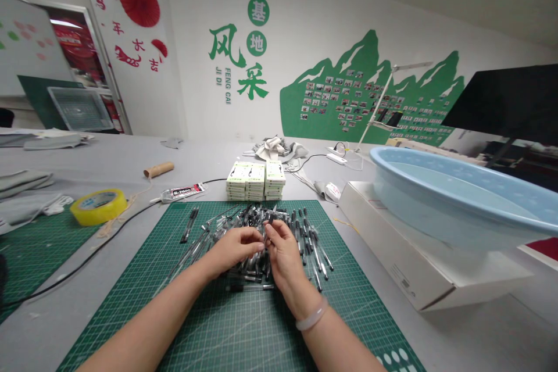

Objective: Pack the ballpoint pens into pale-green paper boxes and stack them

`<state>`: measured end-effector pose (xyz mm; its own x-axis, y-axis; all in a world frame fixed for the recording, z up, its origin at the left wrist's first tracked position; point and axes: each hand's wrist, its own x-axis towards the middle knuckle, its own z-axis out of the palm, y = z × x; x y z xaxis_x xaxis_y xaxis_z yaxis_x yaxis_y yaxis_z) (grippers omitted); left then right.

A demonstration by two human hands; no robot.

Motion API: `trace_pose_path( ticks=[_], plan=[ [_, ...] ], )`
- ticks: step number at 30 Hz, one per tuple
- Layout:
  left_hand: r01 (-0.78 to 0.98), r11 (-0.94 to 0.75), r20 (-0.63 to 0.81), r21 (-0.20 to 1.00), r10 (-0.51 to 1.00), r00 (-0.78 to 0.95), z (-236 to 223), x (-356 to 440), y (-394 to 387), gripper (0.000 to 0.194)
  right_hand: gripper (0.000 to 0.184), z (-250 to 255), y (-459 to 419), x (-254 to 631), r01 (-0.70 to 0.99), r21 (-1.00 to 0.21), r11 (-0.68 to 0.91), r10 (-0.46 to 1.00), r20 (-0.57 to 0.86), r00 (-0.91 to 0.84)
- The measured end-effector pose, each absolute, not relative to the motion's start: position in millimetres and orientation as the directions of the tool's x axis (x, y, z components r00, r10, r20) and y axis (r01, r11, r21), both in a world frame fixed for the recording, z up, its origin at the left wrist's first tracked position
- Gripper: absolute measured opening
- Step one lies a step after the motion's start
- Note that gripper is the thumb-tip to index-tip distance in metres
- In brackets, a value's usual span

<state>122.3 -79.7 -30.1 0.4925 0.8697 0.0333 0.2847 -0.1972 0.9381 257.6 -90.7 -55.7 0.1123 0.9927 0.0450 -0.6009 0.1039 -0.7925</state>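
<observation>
Over a heap of clear pens with black caps (pixel 311 241) my two hands meet, fingertips close together. My right hand (pixel 285 253), with a pale bangle at the wrist, is closed in a pinch on a pen (pixel 271 218); its dark end shows above the fingers. Curled in from the other side, my left hand (pixel 238 251) has its thumb and fingers nearly together by the right fingertips. Whatever it holds there is too small to make out. One loose pen (pixel 248 288) lies crosswise below the hands. The pens rest on a green cutting mat (pixel 218 331).
Behind the pens stand stacked small white-green boxes (pixel 246 177). On the left lie yellow tape (pixel 98 207), a glue tube (pixel 181 192), a black cable and a brown roll (pixel 158 170). A blue basin (pixel 436 203) sits on a white box (pixel 392 244) at the right.
</observation>
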Motion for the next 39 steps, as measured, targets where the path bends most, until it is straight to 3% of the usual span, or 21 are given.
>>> trace_pose_path(
  ticks=[3, 6, 9, 11, 14, 18, 24, 34, 37, 39],
  plan=[
    [0.397, -0.256, 0.069, 0.881, 0.901, 0.428, -26, 109, -71, 0.022, 0.031, -55, -91, 258, -0.544, -0.833, 0.100, 0.993, 0.052, 0.103],
    [0.645, -0.220, 0.168, 0.732, 0.976, 0.142, -26, 76, -54, 0.024, 0.033, -56, -89, 259, -0.494, -0.864, 0.100, 0.992, 0.051, 0.111],
    [0.881, 0.078, 0.202, 0.466, 0.960, -0.192, -32, 29, -37, 0.028, 0.027, -59, -88, 260, -0.445, -0.888, 0.114, 0.989, 0.058, 0.138],
    [0.916, 0.253, 0.128, 0.311, 0.944, -0.304, -38, 1, -30, 0.028, 0.023, -63, -87, 260, -0.425, -0.898, 0.113, 0.988, 0.054, 0.147],
    [0.904, 0.372, -0.012, 0.211, 0.925, -0.379, -48, -28, -24, 0.028, 0.019, -68, -85, 261, -0.421, -0.901, 0.103, 0.987, 0.040, 0.156],
    [0.905, 0.376, -0.085, 0.200, 0.927, -0.366, -57, -40, -21, 0.029, 0.018, -70, -83, 261, -0.430, -0.899, 0.086, 0.986, 0.016, 0.163],
    [0.938, 0.262, -0.031, 0.226, 0.965, -0.262, -65, -37, -17, 0.033, 0.018, -68, -86, 261, -0.427, -0.901, 0.079, 0.986, 0.007, 0.167],
    [0.940, 0.280, 0.019, 0.195, 0.957, -0.289, -49, -21, -25, 0.034, 0.019, -70, -85, 261, -0.429, -0.900, 0.078, 0.986, 0.005, 0.167],
    [0.963, 0.188, 0.109, 0.194, 0.971, -0.211, -40, -9, -27, 0.031, 0.019, -70, -86, 261, -0.426, -0.901, 0.076, 0.985, 0.002, 0.171],
    [0.967, 0.086, 0.087, 0.240, 0.990, -0.109, -37, -1, -26, 0.025, 0.019, -69, -86, 261, -0.428, -0.900, 0.076, 0.985, 0.002, 0.170]
  ],
)
